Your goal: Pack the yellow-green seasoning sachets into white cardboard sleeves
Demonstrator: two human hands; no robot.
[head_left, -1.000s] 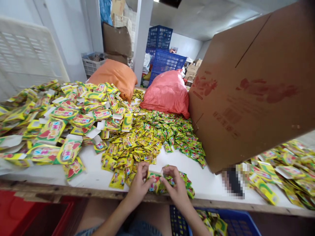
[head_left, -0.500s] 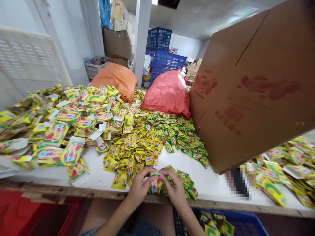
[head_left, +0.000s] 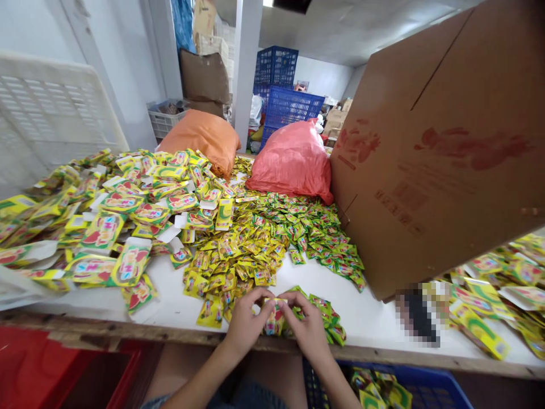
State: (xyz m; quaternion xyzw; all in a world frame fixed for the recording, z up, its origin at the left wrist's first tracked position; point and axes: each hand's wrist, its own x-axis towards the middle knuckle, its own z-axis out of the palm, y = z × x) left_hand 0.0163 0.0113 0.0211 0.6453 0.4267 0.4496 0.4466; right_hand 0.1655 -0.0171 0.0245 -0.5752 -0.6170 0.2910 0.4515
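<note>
both hands have drawn closer together since the earlier frame, and the small carton [head_left: 275,318] between them now looks more closed up at its top. left hand [head_left: 246,321] sits at about 6 o'clock on the desk [head_left: 170,304], its grip pinching the carton's left side, fingers [head_left: 261,295] curled over the upper edge. right hand [head_left: 307,325] is just beside it, its grip pinching the carton's right side, fingertips touching the top flap. the carton stands roughly upright at the near edge of the desk, between the two hands.

a small heap of green sachets [head_left: 327,318] lies touching the right hand at 3 o'clock. a wide spread of yellow sachets [head_left: 242,255] lies at 12 o'clock from the hands. flat unfolded cartons [head_left: 123,210] are piled at 10 o'clock. a big brown cardboard box [head_left: 443,147] leans at 2 o'clock, with a pink sack [head_left: 292,159] and an orange sack [head_left: 200,136] farther back. a blue crate [head_left: 426,392] sits below the desk edge at 4 o'clock.
</note>
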